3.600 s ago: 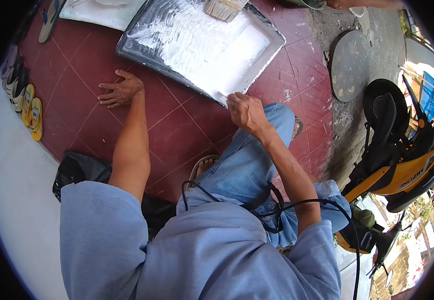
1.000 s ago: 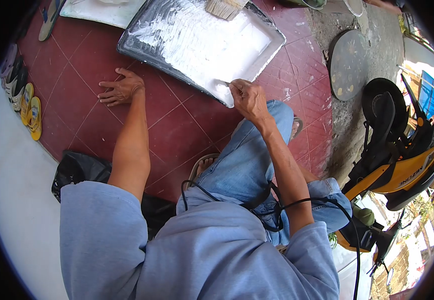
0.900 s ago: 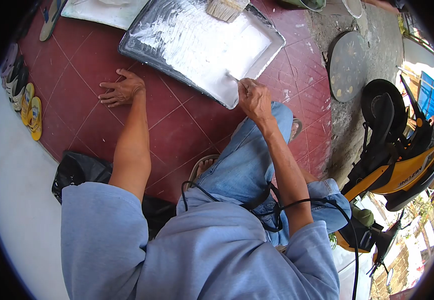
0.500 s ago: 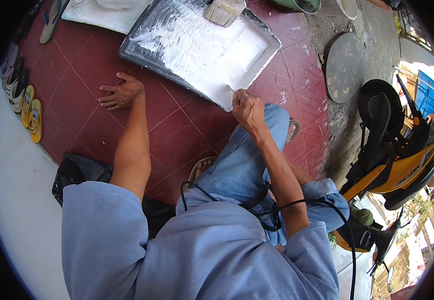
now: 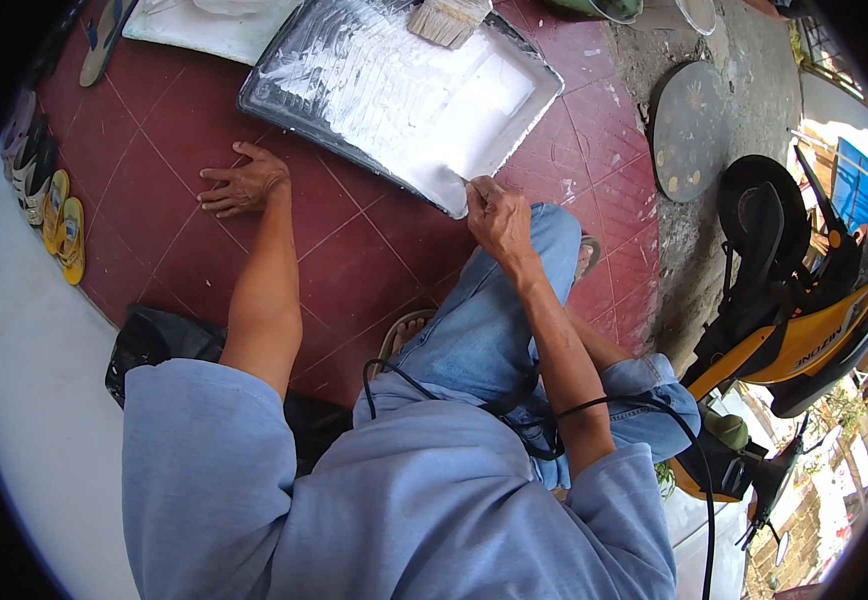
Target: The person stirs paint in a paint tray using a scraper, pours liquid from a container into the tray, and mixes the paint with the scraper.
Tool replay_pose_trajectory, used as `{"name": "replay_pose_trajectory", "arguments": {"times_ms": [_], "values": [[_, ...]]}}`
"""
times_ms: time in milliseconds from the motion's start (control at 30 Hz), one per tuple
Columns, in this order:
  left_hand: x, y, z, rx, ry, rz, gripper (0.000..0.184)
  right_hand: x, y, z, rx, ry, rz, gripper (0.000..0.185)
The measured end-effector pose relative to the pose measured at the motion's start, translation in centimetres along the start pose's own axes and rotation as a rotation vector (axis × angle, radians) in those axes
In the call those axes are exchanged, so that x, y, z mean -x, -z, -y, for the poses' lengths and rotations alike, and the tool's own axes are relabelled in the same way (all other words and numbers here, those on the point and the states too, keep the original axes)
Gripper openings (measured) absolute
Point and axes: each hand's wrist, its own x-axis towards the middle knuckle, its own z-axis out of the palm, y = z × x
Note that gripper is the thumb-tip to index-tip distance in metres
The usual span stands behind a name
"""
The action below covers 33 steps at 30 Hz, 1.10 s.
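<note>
My left hand rests on the red tiled floor with its fingers spread, holding nothing. At the near right corner of the black paint tray, my right hand is closed in a pinch. A thin stick-like tool pokes out of those fingers over the white paint; its handle is hidden, and its exact kind does not show. White paint coats the tray's inside. A wide paintbrush with whitish bristles lies across the tray's far edge.
Left of the tray is a second white-smeared tray. Yellow flip-flops and other footwear line the left wall. A round grey disc lies on the concrete at right, near a yellow motorcycle. A black cable crosses my lap.
The tool tip in my right hand has shifted slightly to the left over the paint at the tray corner. My left hand has stayed in place.
</note>
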Motion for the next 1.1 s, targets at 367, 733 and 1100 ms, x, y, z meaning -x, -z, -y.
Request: {"name": "replay_pose_trajectory", "arguments": {"times_ms": [367, 733, 1100], "values": [[0.0, 0.1, 0.0, 0.003, 0.002, 0.011, 0.085, 0.4, -0.6, 0.4, 0.045, -0.043, 0.017, 0.017], [0.1, 0.2, -0.1, 0.016, 0.008, 0.013, 0.085, 0.3, -1.2, 0.6, 0.033, -0.012, 0.036, 0.016], [-0.1, -0.4, 0.2, 0.015, -0.008, -0.016, 0.085, -2.3, 0.1, -0.3, 0.041, 0.084, 0.033, 0.016]]}}
